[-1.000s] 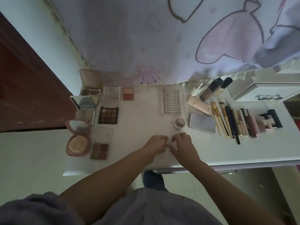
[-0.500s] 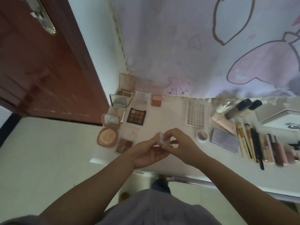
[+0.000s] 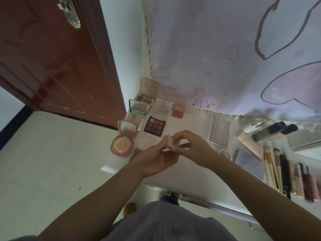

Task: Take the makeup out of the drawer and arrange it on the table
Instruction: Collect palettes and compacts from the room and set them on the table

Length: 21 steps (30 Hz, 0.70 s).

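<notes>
Setting: white tabletop (image 3: 182, 122) under a pastel cartoon curtain (image 3: 225, 49), red door (image 3: 52, 58) on the left.
Left hand (image 3: 156, 160): palm up, fingertips pinching a small pale makeup case (image 3: 169, 142).
Right hand (image 3: 192, 148): fingers curled over that case's top.
Case: lifted above the tabletop, near the dark eyeshadow palette (image 3: 155, 126).
Right side: brushes (image 3: 271, 164) in a row.

We see bare forearms, both hands (image 3: 157, 160) (image 3: 194, 148) ringless, a grey-lilac top (image 3: 166, 223) and, perhaps, blue trousers (image 3: 169, 200) below, though blurred.
</notes>
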{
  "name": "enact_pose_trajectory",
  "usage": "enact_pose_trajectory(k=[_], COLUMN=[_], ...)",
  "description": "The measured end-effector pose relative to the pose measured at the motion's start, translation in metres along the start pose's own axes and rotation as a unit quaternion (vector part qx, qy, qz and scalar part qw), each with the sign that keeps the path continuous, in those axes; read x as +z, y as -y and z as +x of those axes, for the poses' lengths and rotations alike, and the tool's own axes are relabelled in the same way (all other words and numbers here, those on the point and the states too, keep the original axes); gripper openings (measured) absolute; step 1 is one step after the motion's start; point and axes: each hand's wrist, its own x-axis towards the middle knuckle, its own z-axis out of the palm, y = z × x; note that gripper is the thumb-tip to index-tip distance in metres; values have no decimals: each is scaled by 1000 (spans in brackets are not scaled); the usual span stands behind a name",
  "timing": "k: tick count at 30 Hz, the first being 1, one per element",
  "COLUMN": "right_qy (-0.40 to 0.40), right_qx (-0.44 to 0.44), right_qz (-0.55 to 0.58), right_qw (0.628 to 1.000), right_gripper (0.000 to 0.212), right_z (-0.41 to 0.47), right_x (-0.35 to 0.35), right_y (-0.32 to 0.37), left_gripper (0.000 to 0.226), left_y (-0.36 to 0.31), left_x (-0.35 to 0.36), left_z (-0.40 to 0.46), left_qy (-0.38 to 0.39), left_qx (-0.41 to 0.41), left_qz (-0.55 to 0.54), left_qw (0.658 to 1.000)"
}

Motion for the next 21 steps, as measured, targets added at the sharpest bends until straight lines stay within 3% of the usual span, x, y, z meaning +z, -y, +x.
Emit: enact_pose_trajectory(k=[5, 9, 15, 21], right_qy=[-4, -38, -32, -56], right_qx=[-50, -87, -99, -124], right_qz=[-62, -36, 51, -8], right_qw=[997, 995, 993, 991], right_gripper=[23, 14, 14, 17], right_z=[5, 10, 10, 6], right_x=[-4, -9, -16, -23], right_y=[8, 15, 18, 23], left_gripper=[47, 37, 47, 41], left_y=[-6, -16, -22, -26], left_x=[9, 17, 22, 24], left_z=[4, 4, 4, 3], left_qy=[-23, 11, 58, 77], left_qx=[28, 38, 57, 60], left_qz=[84, 70, 63, 87], left_qw=[996, 997, 995, 991])
